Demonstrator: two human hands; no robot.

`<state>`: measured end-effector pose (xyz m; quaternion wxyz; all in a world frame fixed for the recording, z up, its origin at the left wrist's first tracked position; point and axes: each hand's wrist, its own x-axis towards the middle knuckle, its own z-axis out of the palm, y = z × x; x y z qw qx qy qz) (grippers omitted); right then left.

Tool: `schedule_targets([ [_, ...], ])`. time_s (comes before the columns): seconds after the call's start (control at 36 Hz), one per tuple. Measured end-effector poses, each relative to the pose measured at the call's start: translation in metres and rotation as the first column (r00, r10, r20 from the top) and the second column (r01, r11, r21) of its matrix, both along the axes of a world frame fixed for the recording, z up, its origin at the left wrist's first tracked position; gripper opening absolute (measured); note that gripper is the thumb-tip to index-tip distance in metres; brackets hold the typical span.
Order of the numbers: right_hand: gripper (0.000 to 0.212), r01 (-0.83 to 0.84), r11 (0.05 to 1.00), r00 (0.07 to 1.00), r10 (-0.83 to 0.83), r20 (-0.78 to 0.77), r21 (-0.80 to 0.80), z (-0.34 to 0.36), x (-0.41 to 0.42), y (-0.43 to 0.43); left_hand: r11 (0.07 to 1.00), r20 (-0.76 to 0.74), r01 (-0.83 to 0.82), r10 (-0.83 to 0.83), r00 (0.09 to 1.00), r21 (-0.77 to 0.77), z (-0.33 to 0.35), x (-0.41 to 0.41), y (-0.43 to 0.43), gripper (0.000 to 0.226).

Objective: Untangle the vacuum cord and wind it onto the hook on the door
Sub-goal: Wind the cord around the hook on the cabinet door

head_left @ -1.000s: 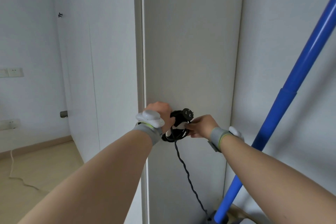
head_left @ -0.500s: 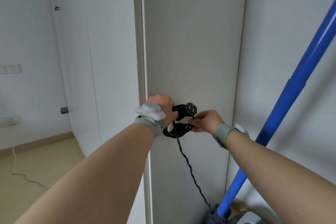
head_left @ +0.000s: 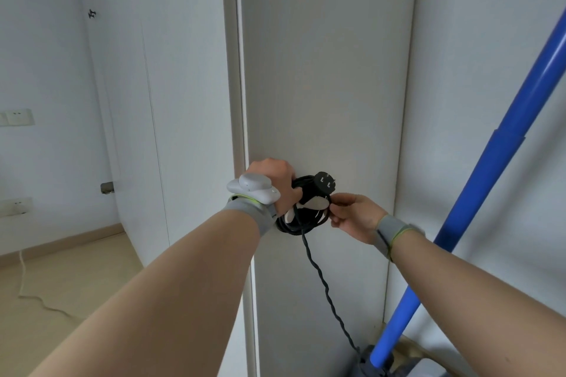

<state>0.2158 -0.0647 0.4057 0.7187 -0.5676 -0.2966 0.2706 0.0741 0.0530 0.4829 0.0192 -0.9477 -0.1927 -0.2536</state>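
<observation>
Inspected at the door [head_left: 321, 70]; judged close to the end of winding. Noted the blue vacuum tube [head_left: 490, 180] leaning well to the right of the right-hand grip, apart from both arms. Found the cord [head_left: 294, 228] coiled in black loops round the white hook [head_left: 314, 202], lodged between the two grips and flat against the door. Clasped at upper left by the left hand [head_left: 274, 182], with fingers curled over the loops. Pinched at the right edge by the fingertips of the right hand [head_left: 356, 217].

Risks, as judged:
- Slipping of loops off the hook on release of either grip, owing to a bulky coil on a small hook.
- Drag from the twisted tail [head_left: 320, 275] hanging below the grips toward the vacuum base [head_left: 367, 360], liable to peel off the last turn.
- Springing loose of the plug [head_left: 325, 184], apparently untucked, with unwinding to follow.

Orientation:
- Long axis of the coil roughly level, from one grip to the other.
- Plug just above the right-hand pinch, slanting up and rightward from the left grip, with prongs pointing up-right, away from the door.
</observation>
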Motion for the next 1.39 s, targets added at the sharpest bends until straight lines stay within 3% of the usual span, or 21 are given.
schedule_targets([
  [0.25, 0.024, 0.102, 0.994, 0.993, -0.099, -0.062, 0.046, -0.013, -0.006, 0.016, 1.0, -0.01, 0.002, -0.002, 1.0, -0.018, 0.0, 0.0, 0.0, 0.025],
  [0.39, 0.021, 0.24, 0.941, 0.943, -0.169, -0.287, 0.236, -0.008, -0.014, 0.021, 1.0, -0.015, -0.007, 0.007, 1.0, -0.023, 0.0, 0.0, -0.002, 0.026],
  [0.47, 0.023, 0.26, 0.931, 0.93, -0.17, -0.327, 0.256, -0.007, -0.017, 0.022, 1.0, 0.002, -0.01, 0.01, 1.0, -0.026, -0.001, 0.0, -0.002, 0.026],
  [0.64, 0.032, 0.292, 0.949, 0.933, -0.255, -0.252, 0.121, -0.005, -0.02, 0.03, 0.999, 0.017, -0.01, 0.011, 1.0, -0.041, -0.003, 0.001, -0.001, 0.025],
  [0.81, 0.03, 0.372, 0.927, 0.927, -0.373, 0.022, 0.045, 0.002, -0.021, 0.021, 0.999, 0.003, -0.007, 0.008, 1.0, -0.05, -0.002, -0.001, -0.003, 0.025],
  [1.0, 0.023, 0.328, 0.944, 0.929, -0.316, -0.194, 0.032, 0.0, -0.022, 0.021, 0.999, 0.006, -0.016, 0.016, 1.0, -0.05, -0.002, -0.002, -0.004, 0.026],
  [1.22, 0.025, 0.334, 0.941, 0.928, -0.316, -0.197, 0.062, 0.002, -0.02, 0.023, 0.997, -0.001, -0.016, 0.016, 1.0, -0.069, -0.001, -0.002, -0.006, 0.026],
  [1.31, 0.024, 0.407, 0.913, 0.91, -0.403, -0.092, 0.023, 0.001, -0.021, 0.025, 0.995, 0.006, -0.018, 0.019, 1.0, -0.094, -0.002, -0.003, -0.007, 0.026],
  [1.39, 0.023, 0.535, 0.843, 0.837, -0.521, 0.169, -0.051, 0.002, -0.023, 0.025, 0.993, 0.008, -0.017, 0.018, 1.0, -0.114, -0.002, -0.004, -0.009, 0.026],
])
